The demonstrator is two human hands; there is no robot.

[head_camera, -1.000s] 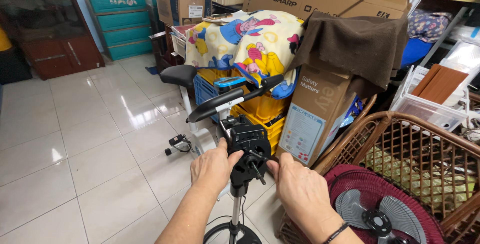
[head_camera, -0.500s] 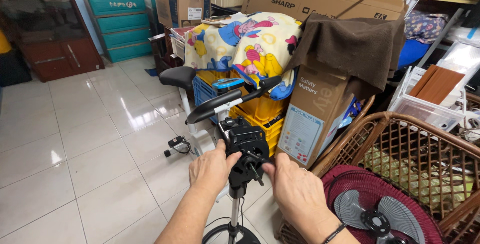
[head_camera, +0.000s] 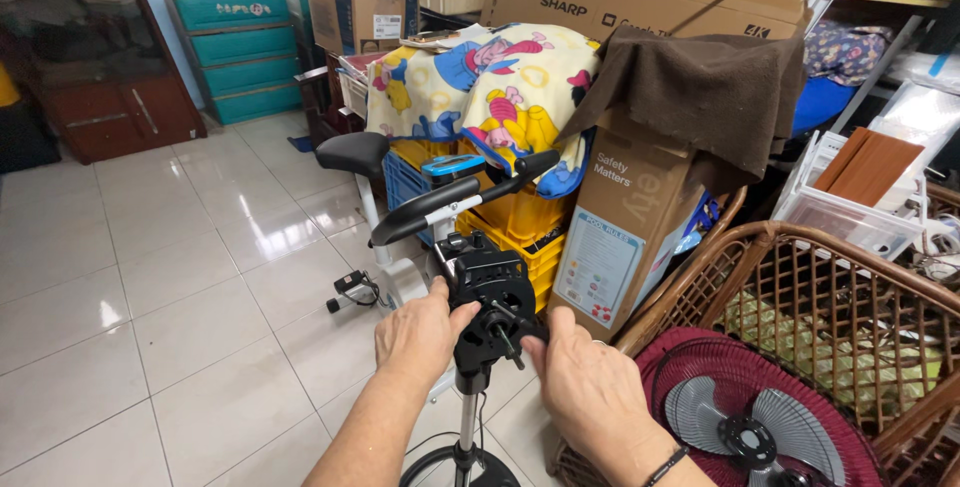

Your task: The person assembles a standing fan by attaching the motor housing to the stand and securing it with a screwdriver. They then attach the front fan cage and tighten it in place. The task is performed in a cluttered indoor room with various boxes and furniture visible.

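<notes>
Item: black fan motor head point(head_camera: 490, 297), boxy moulded plastic, blade and grille off, a bare metal shaft point(head_camera: 507, 340) sticking out of the round front face. It sits on top of a chrome stand pole point(head_camera: 467, 427) that runs down to a round black base point(head_camera: 458, 467) on the white tiled floor point(head_camera: 150, 347), low in the middle of my view.

Hands: I read my left hand point(head_camera: 420, 337) as cupped against the left side of the motor head, fingers curled round the housing. My right hand point(head_camera: 590, 387) is at the lower right of it, thumb and forefinger closed near the shaft; whether they actually pinch it I cannot tell. A dark band sits on the right wrist.

Change against half a second ago: both hands lie in nearly the same places, the right hand a touch closer to the shaft; the motor head has not shifted.

Surroundings: just behind, an exercise bike point(head_camera: 400, 227) with black handlebars point(head_camera: 460, 197) and saddle. Beyond it, yellow crates point(head_camera: 520, 222) under a cartoon-print blanket point(head_camera: 490, 97), a cardboard box point(head_camera: 625, 227) draped with a brown towel point(head_camera: 700, 87). To the right, a wicker chair point(head_camera: 830, 317) and, near my right forearm, a maroon fan grille point(head_camera: 750, 417) with grey blades.
</notes>
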